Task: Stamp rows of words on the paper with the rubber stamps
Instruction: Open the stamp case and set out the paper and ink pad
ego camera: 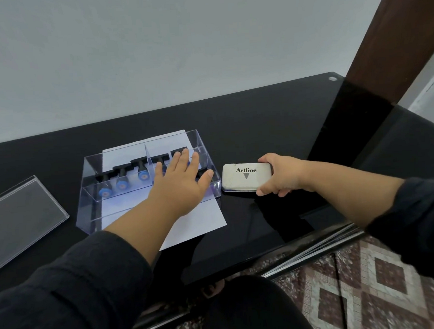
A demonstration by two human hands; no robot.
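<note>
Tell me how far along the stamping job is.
Barely started. Done: the lid is off the clear box. In hand: the right hand holds the closed ink pad; the left hand reaches over the stamps. Left: the visible paper is unstamped.

black rubber stamps (126, 173) lying in clear box (146, 183), atop white paper (199, 223)

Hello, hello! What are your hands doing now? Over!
Left hand open, reaching into clear box of stamps. Right hand grips ink pad. Box sits on paper.
</note>
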